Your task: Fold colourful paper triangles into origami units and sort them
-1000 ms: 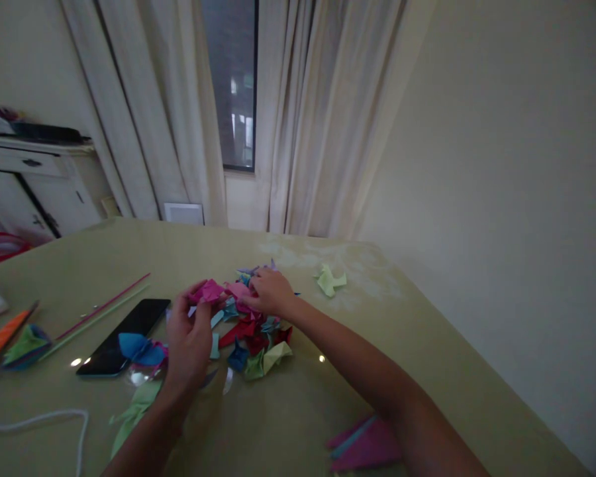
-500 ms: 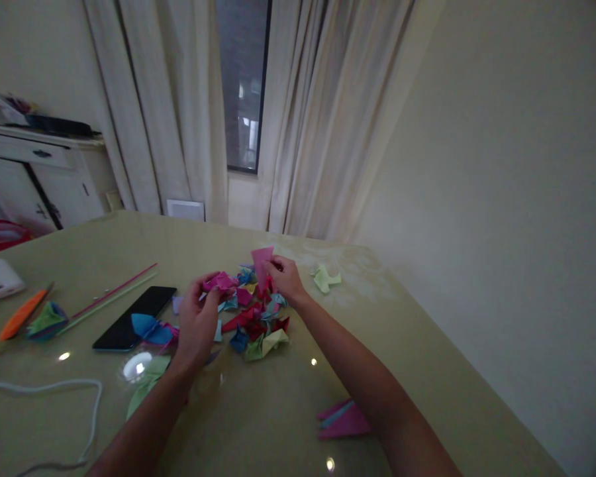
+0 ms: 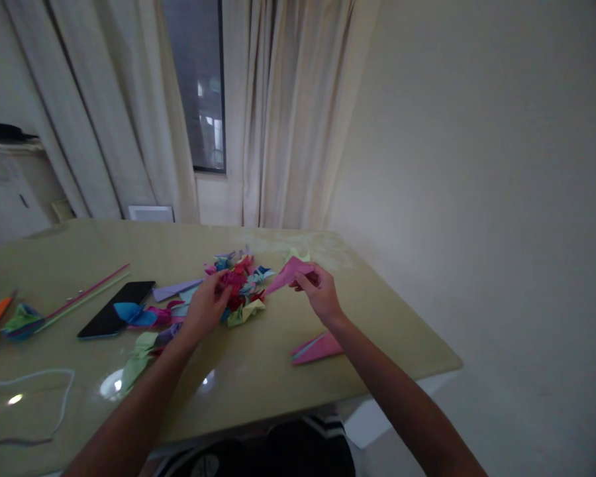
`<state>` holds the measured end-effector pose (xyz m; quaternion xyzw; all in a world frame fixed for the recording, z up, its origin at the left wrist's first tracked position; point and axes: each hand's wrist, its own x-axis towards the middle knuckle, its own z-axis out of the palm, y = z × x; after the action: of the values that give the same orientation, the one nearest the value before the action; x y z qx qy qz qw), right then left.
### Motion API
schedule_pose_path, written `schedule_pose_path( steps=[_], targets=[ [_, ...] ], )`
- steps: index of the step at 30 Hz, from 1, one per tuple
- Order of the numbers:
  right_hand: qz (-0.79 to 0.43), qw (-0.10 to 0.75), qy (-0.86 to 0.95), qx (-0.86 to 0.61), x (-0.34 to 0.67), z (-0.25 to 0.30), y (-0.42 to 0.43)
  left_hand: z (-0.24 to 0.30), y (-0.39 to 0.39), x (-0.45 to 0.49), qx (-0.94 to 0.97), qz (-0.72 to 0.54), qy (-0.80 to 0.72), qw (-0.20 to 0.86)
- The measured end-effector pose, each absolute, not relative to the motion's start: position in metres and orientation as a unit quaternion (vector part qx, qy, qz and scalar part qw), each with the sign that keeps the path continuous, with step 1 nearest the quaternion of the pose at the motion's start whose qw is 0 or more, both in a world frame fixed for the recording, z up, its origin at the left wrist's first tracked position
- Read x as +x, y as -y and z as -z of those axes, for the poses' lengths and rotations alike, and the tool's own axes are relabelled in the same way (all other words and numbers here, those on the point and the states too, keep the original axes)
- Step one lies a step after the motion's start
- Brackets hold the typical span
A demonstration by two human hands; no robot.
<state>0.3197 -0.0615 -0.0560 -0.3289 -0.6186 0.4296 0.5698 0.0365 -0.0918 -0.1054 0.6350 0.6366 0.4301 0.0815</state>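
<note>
"Nearest?"
"A pink-and-blue fold, near-right of the folded-paper heap."
"Hands?"
"Left hand at the heap's left side, fingers curled; I can't tell if it grips. Right hand pinches pink paper, right of the heap."
"Farther?"
"Pale green paper, right of the heap's far end."

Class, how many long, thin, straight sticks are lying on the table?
2: one pink stick and one pale-green stick, close together left of the black rectangular phone. Others might be hidden beneath the multicoloured folded-paper heap by the left hand.
</note>
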Motion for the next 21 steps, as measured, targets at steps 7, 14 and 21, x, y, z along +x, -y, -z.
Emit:
schedule_pose_path(
  steps=[7, 14, 21],
  targets=[
    [-0.338, 0.603, 0.573, -0.44, 0.424, 0.103, 0.109, 0.092, 0.113, 0.09, 0.715, -0.365, -0.594, -0.054],
    [-0.329, 0.663, 0.486, -0.464, 0.439, 0.139, 0.125, 0.109, 0.16, 0.202, 0.869, -0.15, -0.457, 0.114],
    [-0.377, 0.652, 0.477, -0.452, 0.437, 0.14, 0.126, 0.127, 0.139, 0.198, 0.884, -0.081, -0.458, 0.05]
  ],
)
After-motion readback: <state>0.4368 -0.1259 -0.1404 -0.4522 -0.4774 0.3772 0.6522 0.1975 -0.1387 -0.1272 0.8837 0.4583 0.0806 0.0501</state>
